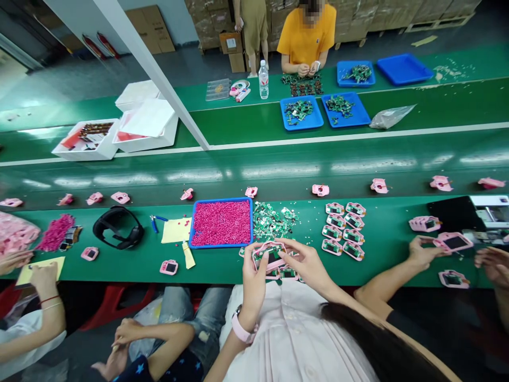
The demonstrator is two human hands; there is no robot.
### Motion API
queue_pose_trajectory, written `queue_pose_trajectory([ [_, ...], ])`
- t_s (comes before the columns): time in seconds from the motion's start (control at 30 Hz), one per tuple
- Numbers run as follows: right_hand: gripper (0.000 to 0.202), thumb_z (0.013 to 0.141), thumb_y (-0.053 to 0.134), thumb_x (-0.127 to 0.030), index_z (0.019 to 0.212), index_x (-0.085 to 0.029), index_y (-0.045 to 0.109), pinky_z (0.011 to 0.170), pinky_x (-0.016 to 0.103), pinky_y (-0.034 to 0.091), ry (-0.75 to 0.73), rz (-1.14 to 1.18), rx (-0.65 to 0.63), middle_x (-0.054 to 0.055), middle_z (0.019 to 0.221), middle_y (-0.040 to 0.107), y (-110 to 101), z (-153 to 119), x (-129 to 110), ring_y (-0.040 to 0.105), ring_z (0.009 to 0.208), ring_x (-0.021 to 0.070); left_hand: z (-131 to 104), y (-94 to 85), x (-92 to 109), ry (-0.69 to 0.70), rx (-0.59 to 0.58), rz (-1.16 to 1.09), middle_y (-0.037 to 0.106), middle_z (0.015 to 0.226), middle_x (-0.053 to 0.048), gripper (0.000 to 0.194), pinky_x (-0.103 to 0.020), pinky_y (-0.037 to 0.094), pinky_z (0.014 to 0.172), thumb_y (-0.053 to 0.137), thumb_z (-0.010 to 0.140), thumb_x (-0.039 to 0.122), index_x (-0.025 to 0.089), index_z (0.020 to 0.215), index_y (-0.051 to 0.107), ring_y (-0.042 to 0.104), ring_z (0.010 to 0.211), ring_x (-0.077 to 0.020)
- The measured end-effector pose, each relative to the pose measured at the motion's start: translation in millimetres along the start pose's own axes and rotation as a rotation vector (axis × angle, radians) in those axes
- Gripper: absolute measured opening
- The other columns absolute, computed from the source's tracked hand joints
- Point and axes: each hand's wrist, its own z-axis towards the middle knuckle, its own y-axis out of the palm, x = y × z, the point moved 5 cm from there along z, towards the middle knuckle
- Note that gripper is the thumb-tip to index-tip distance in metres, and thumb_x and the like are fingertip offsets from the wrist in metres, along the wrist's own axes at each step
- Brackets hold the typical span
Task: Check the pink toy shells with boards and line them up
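Note:
Between my two hands, just above the table's front edge, is a pink plastic housing point(269, 247) with a green circuit board and dark screen in it. My left hand point(255, 276) grips its left side, thumb on the board. My right hand point(304, 261) holds the right side, fingers over the rim and board. Below them, partly hidden, more pink housings with boards point(288, 273) lie on the table. A blue tray point(252, 223) of small magenta pieces and a heap of green circuit boards point(273, 218) lie just beyond my hands.
Two columns of pink housings point(334, 233) stand to my right. A moving-line strip point(222, 178) carries spaced pink parts. Co-workers' hands point(423, 252) work at both sides. A black headset point(118, 227), blue-handled pliers point(155, 223) and yellow paper point(175, 231) lie left; a white post point(159, 74) rises beyond.

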Motion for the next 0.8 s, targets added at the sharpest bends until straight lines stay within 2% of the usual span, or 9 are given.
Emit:
queue_pose_trajectory([
  [0.1, 0.033, 0.087, 0.063, -0.037, 0.116, -0.023, 0.070, 0.067, 0.027, 0.062, -0.005, 0.041, 0.066, 0.006, 0.112, 0.071, 4.7, -2.3, 4.1, 0.068, 0.092, 0.0196, 1.5, 1.1, 5.4, 0.047, 0.005, 0.036, 0.066, 0.103, -0.003, 0.032, -0.031, 0.050, 0.093, 0.067, 0.080, 0.045, 0.023, 0.102, 0.061, 0.063, 0.101, -0.0191],
  [0.23, 0.037, 0.089, 0.061, -0.036, 0.125, -0.025, 0.064, 0.061, 0.026, 0.062, -0.070, -0.049, 0.103, 0.005, 0.100, 0.072, 6.1, -4.6, 1.2, 0.068, 0.081, 0.0170, 2.7, 2.9, 11.0, 0.085, 0.001, 0.072, 0.066, 0.102, -0.002, 0.029, -0.031, 0.048, 0.093, 0.064, 0.083, 0.045, 0.023, 0.103, 0.061, 0.064, 0.099, -0.0184],
  [0.3, 0.034, 0.090, 0.062, -0.033, 0.123, -0.027, 0.065, 0.069, 0.029, 0.062, -0.194, -0.159, 0.138, 0.005, 0.107, 0.071, 3.9, -5.8, -7.0, 0.069, 0.086, 0.0183, 2.3, 3.4, 13.7, 0.099, 0.004, 0.092, 0.066, 0.103, -0.003, 0.029, -0.031, 0.048, 0.092, 0.062, 0.084, 0.045, 0.023, 0.103, 0.061, 0.064, 0.099, -0.0185],
  [0.4, 0.020, 0.093, 0.058, -0.028, 0.107, -0.027, 0.073, 0.083, 0.034, 0.061, -0.422, -0.301, 0.198, 0.007, 0.122, 0.067, 0.5, -8.0, -19.5, 0.070, 0.092, 0.0189, 1.4, 4.3, 15.7, 0.112, -0.006, 0.127, 0.067, 0.103, -0.003, 0.028, -0.031, 0.048, 0.090, 0.062, 0.084, 0.043, 0.023, 0.104, 0.061, 0.063, 0.099, -0.0188],
  [0.47, 0.020, 0.096, 0.055, -0.024, 0.104, -0.026, 0.073, 0.085, 0.034, 0.060, -0.488, -0.359, 0.207, 0.008, 0.126, 0.065, -0.5, -7.2, -21.8, 0.070, 0.091, 0.0180, 1.5, 4.7, 14.8, 0.115, -0.020, 0.146, 0.067, 0.104, -0.004, 0.028, -0.030, 0.048, 0.090, 0.062, 0.085, 0.043, 0.022, 0.104, 0.060, 0.063, 0.099, -0.0189],
  [0.57, 0.019, 0.095, 0.055, -0.023, 0.105, -0.025, 0.072, 0.088, 0.038, 0.058, -0.545, -0.466, 0.203, 0.008, 0.125, 0.065, -0.6, -4.7, -22.6, 0.068, 0.096, 0.0198, 3.0, 5.2, 11.2, 0.114, -0.041, 0.172, 0.067, 0.104, -0.004, 0.028, -0.030, 0.046, 0.090, 0.060, 0.086, 0.042, 0.023, 0.106, 0.060, 0.063, 0.099, -0.0187],
  [0.7, 0.017, 0.095, 0.055, -0.023, 0.100, -0.024, 0.071, 0.092, 0.042, 0.055, -0.612, -0.586, 0.211, 0.008, 0.118, 0.068, -2.4, -2.7, -18.5, 0.060, 0.110, 0.0240, 8.3, 5.3, 5.3, 0.101, -0.065, 0.217, 0.069, 0.102, -0.004, 0.031, -0.029, 0.047, 0.081, 0.062, 0.084, 0.039, 0.024, 0.110, 0.060, 0.065, 0.088, -0.0189],
  [0.8, 0.017, 0.096, 0.054, -0.026, 0.100, -0.024, 0.071, 0.099, 0.043, 0.050, -0.510, -0.574, 0.231, 0.007, 0.115, 0.068, -15.8, 7.5, 4.9, 0.059, 0.111, 0.0238, 15.5, 0.8, -1.3, 0.101, -0.050, 0.223, 0.070, 0.099, -0.004, 0.030, -0.031, 0.048, 0.084, 0.064, 0.083, 0.038, 0.023, 0.108, 0.061, 0.065, 0.089, -0.0195],
])
